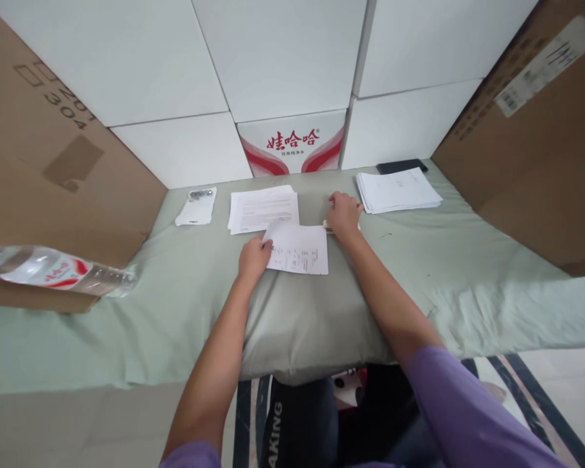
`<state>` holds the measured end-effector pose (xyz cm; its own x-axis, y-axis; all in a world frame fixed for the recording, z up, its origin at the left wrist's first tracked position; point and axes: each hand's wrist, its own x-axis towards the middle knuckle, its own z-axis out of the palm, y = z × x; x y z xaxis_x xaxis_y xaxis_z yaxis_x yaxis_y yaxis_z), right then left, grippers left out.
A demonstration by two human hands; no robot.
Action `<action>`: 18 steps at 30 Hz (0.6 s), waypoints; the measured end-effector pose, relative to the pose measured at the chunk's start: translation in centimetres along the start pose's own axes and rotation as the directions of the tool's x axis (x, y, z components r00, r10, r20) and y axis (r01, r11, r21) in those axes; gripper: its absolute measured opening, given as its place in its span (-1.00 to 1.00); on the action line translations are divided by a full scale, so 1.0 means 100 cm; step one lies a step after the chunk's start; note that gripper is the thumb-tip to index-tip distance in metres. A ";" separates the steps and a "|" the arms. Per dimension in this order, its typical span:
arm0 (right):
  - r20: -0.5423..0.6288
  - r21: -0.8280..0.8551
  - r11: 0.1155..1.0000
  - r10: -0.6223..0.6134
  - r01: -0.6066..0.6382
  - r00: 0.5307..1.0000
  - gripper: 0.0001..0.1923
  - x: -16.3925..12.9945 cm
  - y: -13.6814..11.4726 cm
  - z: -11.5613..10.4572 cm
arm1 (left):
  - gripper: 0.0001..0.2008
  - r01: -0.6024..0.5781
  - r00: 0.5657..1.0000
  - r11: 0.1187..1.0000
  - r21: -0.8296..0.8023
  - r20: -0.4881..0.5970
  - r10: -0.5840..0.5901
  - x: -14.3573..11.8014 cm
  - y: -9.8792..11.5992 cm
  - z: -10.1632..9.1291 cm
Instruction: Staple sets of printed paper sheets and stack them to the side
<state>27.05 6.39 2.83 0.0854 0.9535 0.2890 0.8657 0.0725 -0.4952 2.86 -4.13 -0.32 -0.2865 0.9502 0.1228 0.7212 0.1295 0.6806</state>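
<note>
My left hand pinches the left edge of a printed paper sheet, thumb on top. The sheet lies tilted near the middle of the cloth-covered table and overlaps the near edge of a stack of printed papers. My right hand is just beyond the sheet's upper right corner, fingers curled down. Partly under it shows a small cream-coloured object, mostly hidden by the hand, so its kind is unclear. Whatever the fingertips hold is hidden too.
Another paper stack lies on the right, with a dark flat object behind it. On the left are a white packet and a lying water bottle. White boxes wall the back; cardboard boxes flank the sides.
</note>
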 end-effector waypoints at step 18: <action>0.032 -0.003 0.999 -0.035 0.035 0.999 -0.61 0.002 0.004 0.013 | -0.66 0.025 0.996 0.993 0.117 0.080 -0.035 -0.008 0.015 -0.005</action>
<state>26.72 6.98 1.62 0.0395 0.9593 0.2795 0.8696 0.1048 -0.4825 3.83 -4.80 0.91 -0.2602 0.9647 0.0413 0.7828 0.1858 0.5939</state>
